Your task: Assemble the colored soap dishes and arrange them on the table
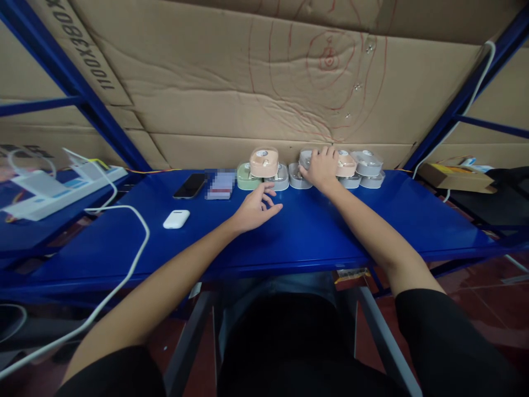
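Small rounded boxes with clear lids stand in two layers at the back of the blue table. My right hand point(323, 170) is closed over a grey lidded box point(305, 158) in the upper layer; the hand covers much of it. Beside that hand sit a peach box point(346, 164) and another grey box point(369, 164). My left hand point(256, 208) is open and holds nothing, its fingers apart just in front of the left stack. There a peach box point(264, 162) rests on a green box point(247, 177) and a grey box point(280, 177).
A black phone point(189, 186), a blurred-out flat item point(220, 184) and a white earphone case point(176, 219) lie on the blue table point(306, 237). White power strips point(61, 193) and a cable point(138, 259) are at left. Cardboard point(206, 82) closes off the back.
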`<state>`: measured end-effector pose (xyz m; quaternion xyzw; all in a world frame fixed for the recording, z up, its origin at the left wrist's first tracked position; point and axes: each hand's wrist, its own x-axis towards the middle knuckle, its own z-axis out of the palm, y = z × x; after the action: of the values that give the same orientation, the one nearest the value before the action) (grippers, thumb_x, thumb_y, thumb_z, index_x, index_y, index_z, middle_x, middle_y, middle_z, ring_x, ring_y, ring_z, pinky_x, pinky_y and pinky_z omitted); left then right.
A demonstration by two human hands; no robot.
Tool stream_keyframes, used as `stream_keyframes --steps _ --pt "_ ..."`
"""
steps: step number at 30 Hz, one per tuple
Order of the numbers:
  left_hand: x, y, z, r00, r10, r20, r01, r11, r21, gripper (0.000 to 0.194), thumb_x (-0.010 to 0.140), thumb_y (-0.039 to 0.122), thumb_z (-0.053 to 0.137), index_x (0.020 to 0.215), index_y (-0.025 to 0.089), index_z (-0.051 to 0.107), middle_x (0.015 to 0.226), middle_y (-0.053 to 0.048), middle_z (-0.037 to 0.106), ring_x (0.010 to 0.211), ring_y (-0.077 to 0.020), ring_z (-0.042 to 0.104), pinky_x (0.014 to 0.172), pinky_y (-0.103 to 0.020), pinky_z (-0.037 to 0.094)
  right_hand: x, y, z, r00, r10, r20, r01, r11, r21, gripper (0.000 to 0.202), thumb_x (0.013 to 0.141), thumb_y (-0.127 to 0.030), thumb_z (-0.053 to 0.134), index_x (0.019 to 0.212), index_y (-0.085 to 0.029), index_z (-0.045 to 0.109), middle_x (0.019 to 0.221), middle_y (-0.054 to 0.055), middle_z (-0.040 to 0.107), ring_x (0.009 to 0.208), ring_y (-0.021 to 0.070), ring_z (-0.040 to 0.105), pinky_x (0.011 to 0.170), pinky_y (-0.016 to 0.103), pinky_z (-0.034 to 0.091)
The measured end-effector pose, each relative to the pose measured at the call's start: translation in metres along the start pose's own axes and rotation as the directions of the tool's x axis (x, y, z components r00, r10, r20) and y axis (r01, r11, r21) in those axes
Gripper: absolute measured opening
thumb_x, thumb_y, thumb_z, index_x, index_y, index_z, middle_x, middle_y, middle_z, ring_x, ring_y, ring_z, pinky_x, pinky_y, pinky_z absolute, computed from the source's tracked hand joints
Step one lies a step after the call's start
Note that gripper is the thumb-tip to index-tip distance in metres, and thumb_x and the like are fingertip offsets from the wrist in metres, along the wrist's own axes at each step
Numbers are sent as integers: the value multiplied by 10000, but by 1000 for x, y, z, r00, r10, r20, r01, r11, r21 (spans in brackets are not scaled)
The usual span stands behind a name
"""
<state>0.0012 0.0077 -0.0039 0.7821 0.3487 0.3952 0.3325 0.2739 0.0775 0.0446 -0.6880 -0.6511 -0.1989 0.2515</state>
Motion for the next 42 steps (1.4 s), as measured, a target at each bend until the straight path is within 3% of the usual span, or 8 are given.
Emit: stream_keyframes --steps 6,13,18,24,29,35,39,42 --pt "0 -1 -1 999 43 -33 -40 995 97 617 896 435 857 1424 200 643 1280 -138 759 921 -215 747 798 -382 624 -3 -5 -16 985 -173 6 172 984 46 867 1056 -635 585 1615 26 532 1704 410 477 1618 573 375 1312 790 254" --pt "-2 11 -3 990 55 132 -77 983 168 218 950 426 749 921 210 733 780 -26 753 695 -181 686 691 -333 595 -1 -80 -17 841 -517 158 466 841 273 856 992 -485 805 1726 -174 492 1875 245 351 1698 499 339 1356 695 323" --pt "-3 16 -4 988 65 143 -93 976 197 211 951 406 726 865 215 746 737 -23 750 671 -186 680 690 -335 605 0 -120 -8 898 -370 239 318 920 229 967 899 -627 935 1695 -231 554 1892 245 310 1673 609 337 1251 796 424" --pt "-2 15 -5 987 74 145 -102 975 199 210 939 415 745 863 219 741 722 -15 739 657 -183 671 676 -327 603 1 -140 -7 952 -236 193 196 959 205 830 988 -781 777 1577 -209 663 1805 275 434 1563 600 458 1131 751 541" --pt "-2 16 -6 985 87 147 -118 969 217 197 943 399 724 865 219 737 733 -16 741 665 -182 674 682 -324 596 3 -155 -9 976 -55 213 14 982 191 719 1052 -608 767 1585 -144 637 1632 324 570 1406 490 644 1085 596 590" --pt "-1 14 -7 992 76 97 -96 970 224 189 937 401 726 869 225 726 738 -13 738 663 -185 670 701 -339 600 -2 -134 -22 969 -124 213 70 966 248 600 1021 -446 724 1535 -143 662 1543 280 649 1332 464 709 1118 586 581" --pt "3 7 -9 996 14 -83 6 970 242 224 924 452 760 917 235 707 765 -17 746 685 -199 677 711 -361 595 -14 -86 -35 981 -155 115 96 909 405 683 959 -521 709 1521 -134 677 1501 256 698 1330 457 718 1162 619 574" --pt "7 -1 -12 967 -17 -253 65 981 182 360 908 517 809 1087 228 691 878 -34 764 770 -216 714 789 -388 618 -38 -40 -42 954 -300 -20 255 772 582 687 914 -537 705 1505 -189 683 1514 199 726 1402 412 686 1245 616 539"
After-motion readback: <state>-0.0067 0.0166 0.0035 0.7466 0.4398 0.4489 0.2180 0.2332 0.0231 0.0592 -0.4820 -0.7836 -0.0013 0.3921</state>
